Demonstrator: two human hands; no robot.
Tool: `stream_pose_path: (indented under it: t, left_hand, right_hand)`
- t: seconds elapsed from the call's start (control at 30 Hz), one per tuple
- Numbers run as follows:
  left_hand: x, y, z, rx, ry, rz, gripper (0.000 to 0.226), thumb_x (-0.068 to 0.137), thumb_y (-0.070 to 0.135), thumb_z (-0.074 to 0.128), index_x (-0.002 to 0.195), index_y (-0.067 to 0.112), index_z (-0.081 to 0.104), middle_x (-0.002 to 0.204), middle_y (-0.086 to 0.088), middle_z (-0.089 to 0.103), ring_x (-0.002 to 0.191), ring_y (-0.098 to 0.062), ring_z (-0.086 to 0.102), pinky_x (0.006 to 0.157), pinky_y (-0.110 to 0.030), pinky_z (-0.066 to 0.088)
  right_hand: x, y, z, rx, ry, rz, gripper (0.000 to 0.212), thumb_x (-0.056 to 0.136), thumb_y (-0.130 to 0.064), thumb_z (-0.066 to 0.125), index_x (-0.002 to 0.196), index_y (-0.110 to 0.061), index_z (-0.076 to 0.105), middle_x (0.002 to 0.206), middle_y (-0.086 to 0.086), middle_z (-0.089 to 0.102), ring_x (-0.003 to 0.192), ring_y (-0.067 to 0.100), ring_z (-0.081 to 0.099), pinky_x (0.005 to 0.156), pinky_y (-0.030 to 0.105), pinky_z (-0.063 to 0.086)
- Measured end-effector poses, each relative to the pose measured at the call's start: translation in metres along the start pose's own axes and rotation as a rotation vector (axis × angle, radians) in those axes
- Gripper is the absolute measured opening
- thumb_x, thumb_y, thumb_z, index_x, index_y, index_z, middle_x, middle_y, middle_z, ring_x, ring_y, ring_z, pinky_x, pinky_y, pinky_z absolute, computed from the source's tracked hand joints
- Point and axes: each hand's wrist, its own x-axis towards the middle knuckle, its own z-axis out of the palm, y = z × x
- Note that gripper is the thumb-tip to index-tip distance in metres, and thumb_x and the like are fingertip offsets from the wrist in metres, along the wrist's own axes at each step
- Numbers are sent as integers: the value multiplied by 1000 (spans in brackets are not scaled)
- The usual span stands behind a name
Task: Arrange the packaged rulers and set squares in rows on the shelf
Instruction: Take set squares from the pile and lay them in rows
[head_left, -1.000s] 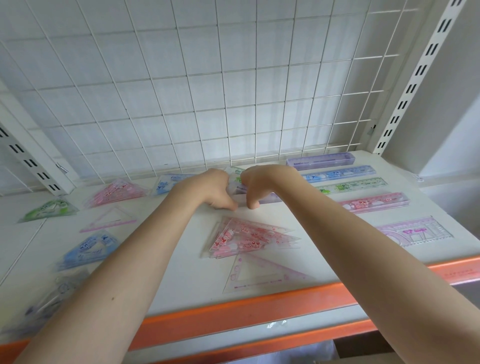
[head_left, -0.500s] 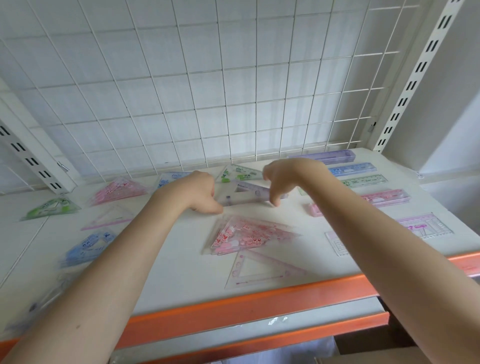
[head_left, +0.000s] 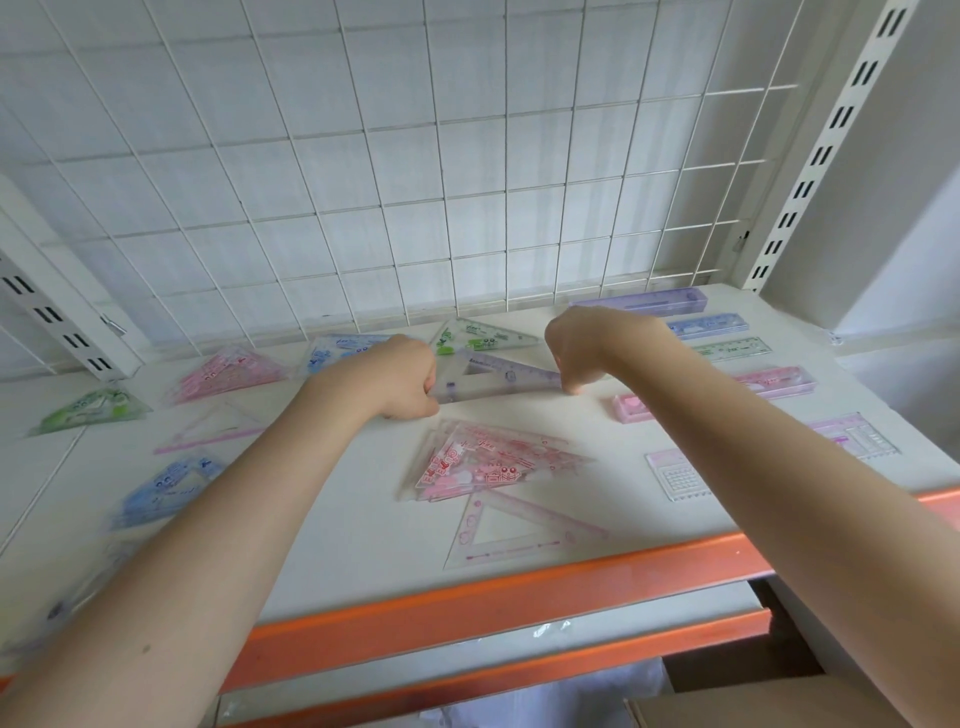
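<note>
A purple packaged set square (head_left: 493, 376) lies flat in the middle of the white shelf (head_left: 337, 519). My left hand (head_left: 400, 376) grips its left corner with curled fingers. My right hand (head_left: 576, 345) pinches its right tip, fingers pointing down. Just behind it lies a green set square (head_left: 485, 335). In front of my hands sits a pile of pink packaged set squares (head_left: 488, 460), and nearer the edge a clear pink-printed one (head_left: 519, 530). Packaged rulers lie in a row at the right: purple (head_left: 644, 301), blue (head_left: 711, 326), green (head_left: 732, 348), pink (head_left: 774, 382).
More set squares lie at the left: pink (head_left: 223, 371), blue (head_left: 332, 353), green (head_left: 88, 410), a clear pink one (head_left: 213, 428), another blue (head_left: 166, 486). Pink templates (head_left: 678, 475) lie at the right front. A wire grid (head_left: 415, 182) backs the shelf; an orange rail (head_left: 467, 608) edges it.
My hands have spread apart, left going left and right going right, uncovering the purple set square between them. It now sits a little farther back, close to the green one.
</note>
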Motion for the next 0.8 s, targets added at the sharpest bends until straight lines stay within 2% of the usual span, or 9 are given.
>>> stream_pose_path:
  t: [0.07, 0.13, 0.23, 0.37, 0.6, 0.8]
  left_hand:
    - [0, 2, -2, 16, 3, 6, 13, 83, 16, 61, 70, 11, 59, 79, -8, 60, 78, -27, 58, 69, -30, 46]
    - [0, 3, -1, 24, 7, 9, 19, 83, 12, 59, 65, 13, 53, 71, -8, 52, 68, -24, 47, 64, -28, 38]
    - [3, 1, 1, 33, 15, 9, 32, 81, 8, 58, 57, 16, 40, 64, -6, 40, 65, -20, 34, 59, -26, 27]
    - [5, 0, 2, 61, 11, 2, 44, 82, 8, 58, 50, 18, 28, 54, -1, 27, 63, -21, 29, 52, -28, 18]
    - [7, -2, 4, 57, 11, -2, 45, 86, 14, 59, 51, 16, 32, 54, -2, 32, 62, -22, 36, 60, -27, 28]
    - [5, -5, 4, 54, 14, 21, 50, 83, 3, 56, 47, 16, 24, 52, -4, 24, 60, -22, 28, 60, -29, 27]
  right_hand:
    - [1, -1, 0, -16, 7, -10, 24, 81, -9, 63, 67, -10, 44, 72, 4, 44, 78, 29, 53, 69, 30, 45]
    - [3, -2, 1, -14, 10, -19, 26, 81, -8, 63, 66, -11, 42, 72, 4, 44, 78, 29, 54, 69, 31, 46]
    - [4, -2, 1, -4, 23, -26, 28, 80, -6, 62, 64, -12, 40, 71, 4, 43, 78, 29, 53, 70, 32, 47]
    - [4, -2, 3, 13, 39, -19, 27, 80, -4, 60, 63, -11, 40, 70, 4, 43, 76, 29, 53, 67, 31, 45]
    - [3, -4, 3, 7, 67, -16, 26, 79, -3, 59, 64, -11, 40, 71, 4, 43, 77, 30, 53, 66, 30, 44]
    - [0, -6, 0, -20, 30, 13, 27, 80, -5, 61, 66, -11, 38, 72, 4, 41, 79, 30, 53, 68, 31, 44]
